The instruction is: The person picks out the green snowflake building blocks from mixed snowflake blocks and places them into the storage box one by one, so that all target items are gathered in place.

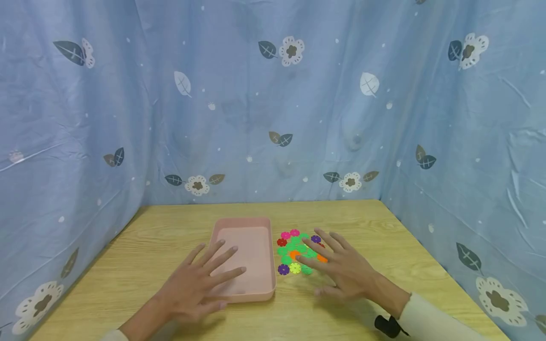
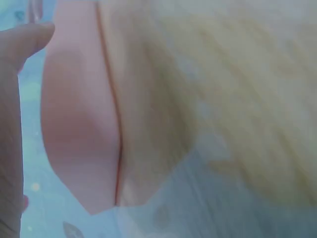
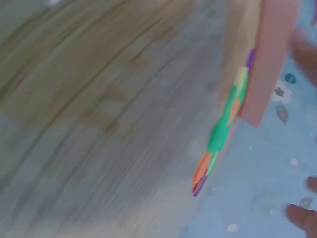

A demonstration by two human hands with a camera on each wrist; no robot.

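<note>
My left hand (image 1: 194,286), fingers spread, hovers over the near left corner of a pink rectangular tray (image 1: 273,265). My right hand (image 1: 345,267) is spread too, above the right side of a cluster of flower-shaped plastic discs. Among these discs are a green disc (image 1: 286,259), an orange disc (image 1: 295,255), a yellow disc (image 1: 295,268) and a purple disc (image 1: 283,269). Neither hand holds anything. Part of the cluster is hidden behind the right fingers. In the left wrist view, the thumb (image 2: 29,42) overlaps the tray's side wall (image 2: 81,109).
All of this lies on a light wood-grain table (image 1: 175,227). A blue curtain (image 1: 239,109) with leaf and flower prints surrounds it at the back and both sides. A small black object (image 1: 387,326) shows beneath the right wrist, by the pale sleeve (image 1: 431,317).
</note>
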